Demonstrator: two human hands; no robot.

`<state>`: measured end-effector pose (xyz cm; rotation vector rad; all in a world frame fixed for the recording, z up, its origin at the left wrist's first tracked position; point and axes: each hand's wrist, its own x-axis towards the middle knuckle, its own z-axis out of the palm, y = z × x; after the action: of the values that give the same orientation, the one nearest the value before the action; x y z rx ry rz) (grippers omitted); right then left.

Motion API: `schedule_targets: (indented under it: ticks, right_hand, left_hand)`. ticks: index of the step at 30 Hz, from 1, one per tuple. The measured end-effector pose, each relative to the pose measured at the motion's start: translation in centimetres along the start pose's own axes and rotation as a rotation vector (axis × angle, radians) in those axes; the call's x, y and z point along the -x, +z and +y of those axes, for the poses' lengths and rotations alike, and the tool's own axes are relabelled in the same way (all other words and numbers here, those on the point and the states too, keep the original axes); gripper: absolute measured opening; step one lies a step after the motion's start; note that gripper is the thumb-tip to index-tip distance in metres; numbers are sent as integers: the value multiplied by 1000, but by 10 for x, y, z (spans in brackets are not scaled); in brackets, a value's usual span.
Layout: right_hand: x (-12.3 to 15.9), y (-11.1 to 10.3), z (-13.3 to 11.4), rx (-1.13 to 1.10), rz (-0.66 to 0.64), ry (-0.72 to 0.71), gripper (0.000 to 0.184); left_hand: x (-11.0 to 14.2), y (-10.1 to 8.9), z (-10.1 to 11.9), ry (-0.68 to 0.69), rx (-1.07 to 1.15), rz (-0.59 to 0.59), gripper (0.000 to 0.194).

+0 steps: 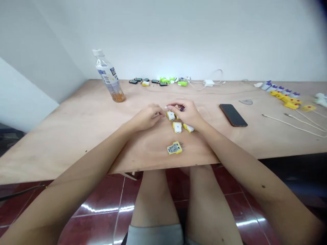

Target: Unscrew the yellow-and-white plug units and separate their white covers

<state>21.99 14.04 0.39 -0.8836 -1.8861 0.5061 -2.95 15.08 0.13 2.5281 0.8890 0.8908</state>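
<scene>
My left hand (150,117) rests low over the table with its fingers curled together at the tips; anything between them is too small to make out. Close beside it, my right hand (188,110) is closed, thumb against fingers, around a small dark purple object (182,108) that mostly hides in the grip. Just below the right fingertips sits a white and yellow plug-like housing (171,116). A second such housing (177,127) and a tilted one (189,128) lie nearer me. Closest to the edge is an opened yellow housing (175,148) with grey insides and metal pins.
A drink bottle (109,76) stands at the back left. Green and black small parts (163,81) and a white cable (208,83) line the wall. To the right lie a phone (233,115), a grey flat piece (246,102), yellow pieces (287,98) and white cables (293,126).
</scene>
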Motion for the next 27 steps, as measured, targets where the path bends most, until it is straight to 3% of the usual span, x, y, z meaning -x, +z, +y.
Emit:
schedule_targets:
  ticks: [4, 7, 13, 27]
  right_hand:
    - [0, 0, 1, -22, 3, 5, 22]
    - [0, 2, 2, -21, 3, -2, 21]
    - [0, 2, -1, -1, 1, -36, 21]
    - [1, 4, 4, 27, -15, -93, 21]
  left_hand:
    - [-3, -8, 15, -151, 195, 264, 17]
    - [-4, -12, 24, -177, 314, 367, 22]
    - [-3, -12, 32, -171, 312, 341, 26]
    - [-5, -10, 31, -60, 270, 369, 10]
